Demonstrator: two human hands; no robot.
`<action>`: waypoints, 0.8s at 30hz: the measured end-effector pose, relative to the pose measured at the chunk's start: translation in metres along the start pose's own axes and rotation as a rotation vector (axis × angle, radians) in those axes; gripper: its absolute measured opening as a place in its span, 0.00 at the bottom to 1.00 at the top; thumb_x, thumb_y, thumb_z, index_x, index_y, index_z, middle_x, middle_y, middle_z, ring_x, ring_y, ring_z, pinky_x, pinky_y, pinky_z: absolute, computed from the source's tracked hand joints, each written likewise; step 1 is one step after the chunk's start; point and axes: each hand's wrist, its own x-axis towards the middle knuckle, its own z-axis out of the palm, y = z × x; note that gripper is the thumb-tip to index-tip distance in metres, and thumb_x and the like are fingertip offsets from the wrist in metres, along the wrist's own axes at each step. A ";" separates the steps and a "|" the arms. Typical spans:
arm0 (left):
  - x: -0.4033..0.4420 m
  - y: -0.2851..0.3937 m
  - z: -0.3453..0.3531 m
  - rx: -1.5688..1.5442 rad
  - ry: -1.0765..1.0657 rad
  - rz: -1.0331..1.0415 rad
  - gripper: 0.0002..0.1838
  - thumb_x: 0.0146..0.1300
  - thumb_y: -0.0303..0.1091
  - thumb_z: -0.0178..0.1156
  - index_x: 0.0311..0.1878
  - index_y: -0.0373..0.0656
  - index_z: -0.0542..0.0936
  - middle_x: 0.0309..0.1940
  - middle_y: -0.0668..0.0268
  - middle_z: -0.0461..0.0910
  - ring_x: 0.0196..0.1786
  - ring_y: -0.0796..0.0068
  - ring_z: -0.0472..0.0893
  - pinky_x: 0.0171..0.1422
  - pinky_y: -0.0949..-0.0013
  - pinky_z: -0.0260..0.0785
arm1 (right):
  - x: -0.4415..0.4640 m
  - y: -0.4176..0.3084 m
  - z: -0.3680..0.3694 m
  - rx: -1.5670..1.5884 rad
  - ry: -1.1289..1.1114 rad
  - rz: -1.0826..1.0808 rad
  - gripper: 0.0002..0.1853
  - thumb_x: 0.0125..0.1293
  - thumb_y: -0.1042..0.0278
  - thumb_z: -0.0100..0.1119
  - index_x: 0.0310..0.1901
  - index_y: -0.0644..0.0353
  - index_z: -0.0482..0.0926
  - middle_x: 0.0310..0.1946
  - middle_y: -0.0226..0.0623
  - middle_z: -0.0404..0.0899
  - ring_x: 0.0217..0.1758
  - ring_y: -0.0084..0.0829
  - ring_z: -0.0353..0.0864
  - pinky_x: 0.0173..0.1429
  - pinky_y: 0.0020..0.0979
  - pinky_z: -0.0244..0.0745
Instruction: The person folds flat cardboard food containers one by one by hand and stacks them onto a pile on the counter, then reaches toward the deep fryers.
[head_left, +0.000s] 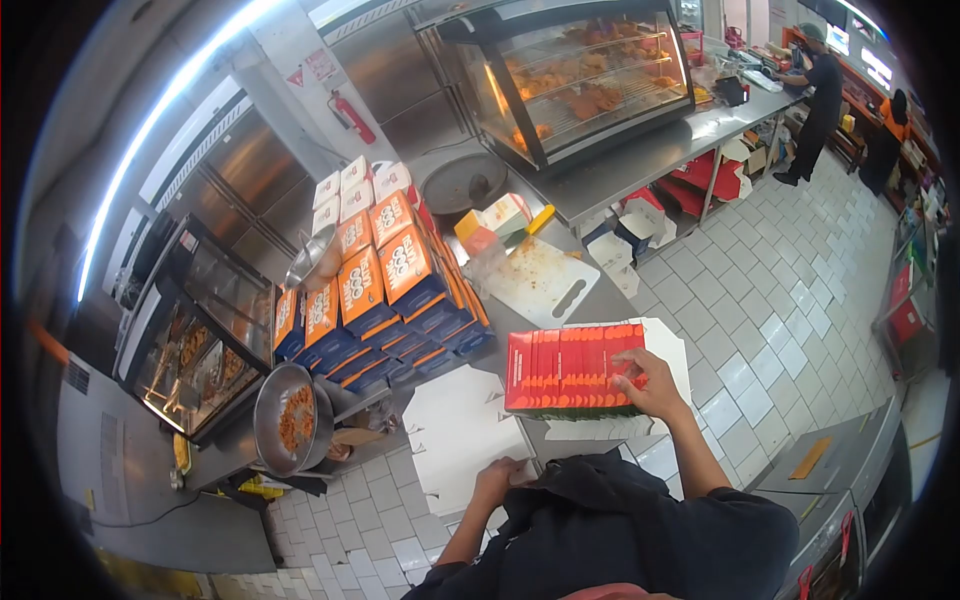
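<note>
My left hand (pixel 497 482) is closed on the lower edge of an unfolded white carton blank (pixel 460 425), whose plain inner side faces up. Cut slots and flaps show along its sides. My right hand (pixel 650 387) rests its bent, parted fingers on the right part of a stack of red carton blanks (pixel 560 368). Those blanks overlap in a row, with white flaps sticking out at the right and below. Whether the fingertips grip the top blank, I cannot tell.
Orange and blue boxes (pixel 365 285) are piled at the left, near a steel bowl of food (pixel 293 420). A white cutting board (pixel 545 285) lies beyond the red stack. Heated display cases (pixel 590 85) hold fried food. Far right, a co-worker (pixel 822 95) stands at the counter.
</note>
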 end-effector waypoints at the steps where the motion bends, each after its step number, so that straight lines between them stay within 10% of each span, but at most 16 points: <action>1: 0.001 0.009 -0.011 -0.022 -0.018 -0.023 0.22 0.55 0.44 0.71 0.53 0.51 0.85 0.44 0.62 0.84 0.48 0.57 0.83 0.53 0.59 0.77 | 0.000 -0.002 0.001 0.000 -0.013 0.004 0.19 0.63 0.60 0.68 0.51 0.61 0.80 0.44 0.38 0.84 0.37 0.30 0.85 0.45 0.30 0.79; 24: -0.007 -0.037 -0.014 -0.419 -0.132 -0.066 0.17 0.48 0.35 0.75 0.42 0.39 0.87 0.35 0.58 0.87 0.37 0.67 0.87 0.45 0.70 0.79 | -0.049 -0.038 0.070 -0.024 0.039 0.041 0.19 0.61 0.64 0.70 0.52 0.62 0.81 0.42 0.39 0.84 0.38 0.30 0.84 0.47 0.31 0.77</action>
